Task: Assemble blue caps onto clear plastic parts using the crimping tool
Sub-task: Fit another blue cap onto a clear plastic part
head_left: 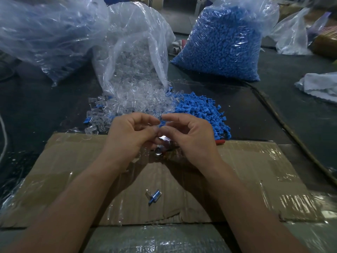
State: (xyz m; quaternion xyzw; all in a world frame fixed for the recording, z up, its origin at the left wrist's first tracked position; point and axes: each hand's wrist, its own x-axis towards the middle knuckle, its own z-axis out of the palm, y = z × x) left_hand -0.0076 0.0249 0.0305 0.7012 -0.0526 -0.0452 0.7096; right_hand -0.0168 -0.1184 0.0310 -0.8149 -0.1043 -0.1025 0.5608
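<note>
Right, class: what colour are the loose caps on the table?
The caps are blue; head view.

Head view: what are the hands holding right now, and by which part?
Left hand and right hand together pinch a small blue cap between their fingers, which hide the part gripped.

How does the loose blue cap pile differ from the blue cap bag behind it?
The loose blue cap pile lies low and spread, unbagged, on the table; the blue cap bag stands tall, wrapped in clear plastic. The pile touches the spilled clear parts; the bag sits farther back. Both hold the same blue caps.
</note>
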